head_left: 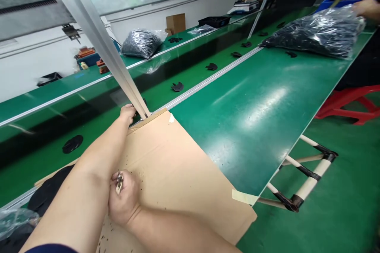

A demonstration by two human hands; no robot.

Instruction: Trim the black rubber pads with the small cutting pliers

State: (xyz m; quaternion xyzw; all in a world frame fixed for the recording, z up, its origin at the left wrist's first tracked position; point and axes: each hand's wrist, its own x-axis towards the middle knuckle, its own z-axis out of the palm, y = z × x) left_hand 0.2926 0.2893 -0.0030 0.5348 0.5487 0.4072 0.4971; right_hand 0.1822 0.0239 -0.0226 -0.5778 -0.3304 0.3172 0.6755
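Observation:
My left hand [127, 113] reaches out over the green conveyor belt beside the foot of the metal post. Its fingers are curled at a black plastic part [137, 118], which the hand and post mostly hide. Close to my left forearm, my right hand [126, 197] is closed around a small metal hand tool with a pale part [119, 183]; most of the tool is inside the fist. Under my right hand lies a brown cardboard sheet [178, 166], taped down and sprinkled with small black scraps. Dark flat parts [44, 193] lie partly behind my left arm.
Similar black parts [177, 86] lie spaced along the belt [160, 97]. The metal post [97, 43] rises in front of me. A full plastic bag [314, 33] sits on the green table [237, 122], near another person's hand [366, 9]. A red stool [350, 102] stands at right.

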